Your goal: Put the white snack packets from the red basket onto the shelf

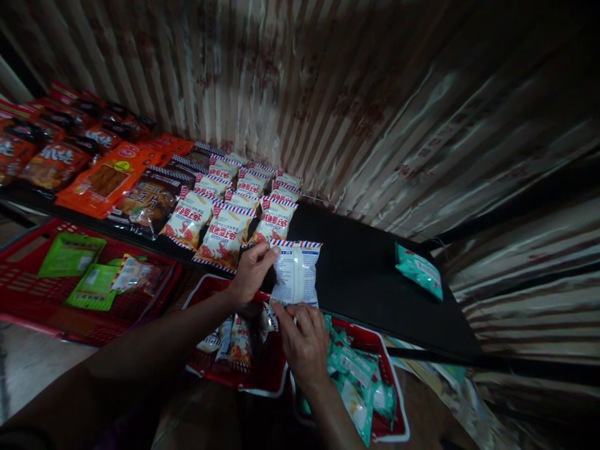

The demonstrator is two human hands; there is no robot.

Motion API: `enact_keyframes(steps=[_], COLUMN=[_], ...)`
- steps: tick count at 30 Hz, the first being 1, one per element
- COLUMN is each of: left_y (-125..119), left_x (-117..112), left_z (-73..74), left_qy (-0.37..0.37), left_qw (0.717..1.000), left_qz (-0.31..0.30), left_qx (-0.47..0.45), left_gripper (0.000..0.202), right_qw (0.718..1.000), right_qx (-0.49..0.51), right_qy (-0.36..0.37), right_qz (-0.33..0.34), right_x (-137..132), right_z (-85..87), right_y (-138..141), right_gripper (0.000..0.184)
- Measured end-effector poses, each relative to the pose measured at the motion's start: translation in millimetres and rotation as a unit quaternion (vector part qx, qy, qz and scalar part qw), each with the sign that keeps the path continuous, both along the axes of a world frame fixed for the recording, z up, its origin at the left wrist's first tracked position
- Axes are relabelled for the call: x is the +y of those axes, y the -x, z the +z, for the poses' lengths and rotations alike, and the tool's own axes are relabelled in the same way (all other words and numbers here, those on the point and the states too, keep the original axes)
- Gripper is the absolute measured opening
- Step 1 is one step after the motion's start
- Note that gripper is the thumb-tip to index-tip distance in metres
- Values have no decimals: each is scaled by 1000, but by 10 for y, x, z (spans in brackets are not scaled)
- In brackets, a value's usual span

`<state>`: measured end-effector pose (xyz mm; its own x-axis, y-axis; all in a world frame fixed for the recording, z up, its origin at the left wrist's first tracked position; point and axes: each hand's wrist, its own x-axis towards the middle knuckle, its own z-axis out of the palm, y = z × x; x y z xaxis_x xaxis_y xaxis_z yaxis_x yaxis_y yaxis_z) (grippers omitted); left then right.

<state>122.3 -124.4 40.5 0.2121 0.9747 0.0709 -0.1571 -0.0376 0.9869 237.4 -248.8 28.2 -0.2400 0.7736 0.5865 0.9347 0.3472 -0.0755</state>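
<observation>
A white snack bag [296,275] with a red-and-blue striped top edge is held up with its printed back towards me. My left hand [253,269] pinches its upper left corner. At its lower edge, the fingers of my right hand [305,340] are closed on the bag's bottom. Behind it, several matching snack bags [224,232] stand in rows on a black shelf [356,275], their fronts showing red lettering. Below my hands is a red basket [234,381] holding a few more of these bags, partly hidden by my left forearm.
Left on the shelf lie orange packs [110,175] and dark brown packs [150,197]. A teal bag [419,271] lies at the right end. One red basket [398,400] holds teal bags; another red basket [28,265] holds green packs [72,253]. A pleated curtain [328,94] hangs behind.
</observation>
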Motion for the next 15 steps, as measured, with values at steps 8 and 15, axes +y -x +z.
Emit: enact_keyframes(steps=[8,15], left_y=[0,2], left_x=[-7,-26], left_z=[-51,-30], left_qy=[5,-3], left_qw=[1000,999], left_qz=[10,9], left_qx=[20,40], left_gripper=[37,37], right_qw=[997,997], right_qx=[-12,-16], right_qy=[67,76], right_qz=[-19,-15], right_x=[20,-3], right_z=[-58,-76], right_y=[-41,-57], right_gripper=[27,28])
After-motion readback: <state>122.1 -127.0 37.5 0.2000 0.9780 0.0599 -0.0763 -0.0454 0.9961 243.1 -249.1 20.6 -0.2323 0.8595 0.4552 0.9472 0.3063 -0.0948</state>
